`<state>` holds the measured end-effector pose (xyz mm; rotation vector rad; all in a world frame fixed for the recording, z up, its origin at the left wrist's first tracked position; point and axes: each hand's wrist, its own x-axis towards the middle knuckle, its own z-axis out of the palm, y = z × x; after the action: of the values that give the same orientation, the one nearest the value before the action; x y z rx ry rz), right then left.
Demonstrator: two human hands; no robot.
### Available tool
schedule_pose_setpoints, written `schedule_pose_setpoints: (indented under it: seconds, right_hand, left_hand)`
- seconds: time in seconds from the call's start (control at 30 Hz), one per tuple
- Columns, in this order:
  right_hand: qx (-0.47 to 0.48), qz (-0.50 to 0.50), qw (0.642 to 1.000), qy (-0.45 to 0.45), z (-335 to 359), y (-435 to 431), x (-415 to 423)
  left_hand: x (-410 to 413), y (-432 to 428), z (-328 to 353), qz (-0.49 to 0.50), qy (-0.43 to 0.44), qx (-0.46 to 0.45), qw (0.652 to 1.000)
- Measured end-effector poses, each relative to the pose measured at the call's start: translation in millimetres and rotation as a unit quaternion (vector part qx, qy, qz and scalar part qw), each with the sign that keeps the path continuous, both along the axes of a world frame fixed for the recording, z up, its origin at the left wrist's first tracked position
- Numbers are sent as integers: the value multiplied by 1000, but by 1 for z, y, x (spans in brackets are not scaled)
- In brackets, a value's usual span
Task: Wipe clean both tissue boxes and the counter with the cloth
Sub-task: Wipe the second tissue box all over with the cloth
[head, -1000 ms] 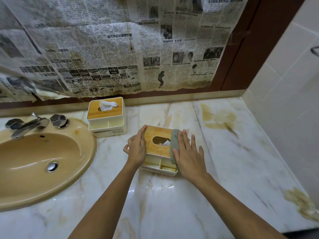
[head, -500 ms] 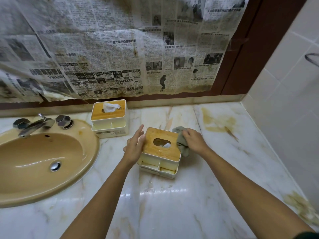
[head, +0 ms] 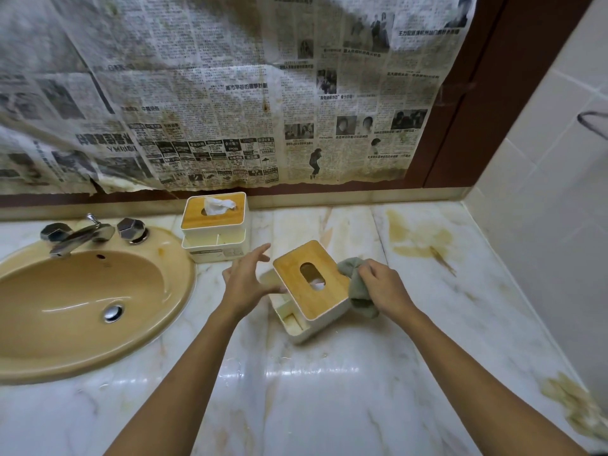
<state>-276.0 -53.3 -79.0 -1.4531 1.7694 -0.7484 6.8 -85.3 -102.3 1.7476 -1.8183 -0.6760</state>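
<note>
Newspaper (head: 214,93), yellowed and torn along its lower edge, covers the wall above and behind the sink (head: 65,291). Pale marble counter (head: 312,390) holds the tan oval sink at its left end and runs off to the right of it. One white tissue box (head: 214,225) with a wooden lid stands just behind the sink's right rim, against the back wall, with a tissue sticking up from its slot. A second tissue box (head: 325,301) of the same kind sits further right of the sink and nearer the person, turned askew, and only a little tissue shows in its oval slot. Yellow-brown stains (head: 418,238) mark the marble well to the right of the sink, near the side wall. The left hand (head: 246,281) is open with fingers spread on the sink side of the second box, thumb at the lid's edge; whether it touches cannot be told. The right hand (head: 385,287), on the side away from the sink, grips a bunched grey-green cloth (head: 357,291) against that box's side. Chrome tap (head: 82,235) stands at the sink's back rim.
</note>
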Motion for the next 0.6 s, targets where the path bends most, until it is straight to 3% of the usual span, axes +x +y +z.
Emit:
schedule_pose_setpoints:
  seconds: [0.13,0.27,0.4,0.6]
  right_hand:
    - [18,11,999,-25,-4,23,7]
    - [-32,6,999,3,-2,35,17]
    - [-105,20,990,92,2,22,29]
    - [-23,144,957,252,-18,21,54]
  left_hand:
    - [-5,-3,-1,31,-7,-9,999]
    - [-18,-1,-4,51,34,7,998]
    - [-30,4,-11,71,36,11,997]
    - [-38,9,-17,85,52,19,995]
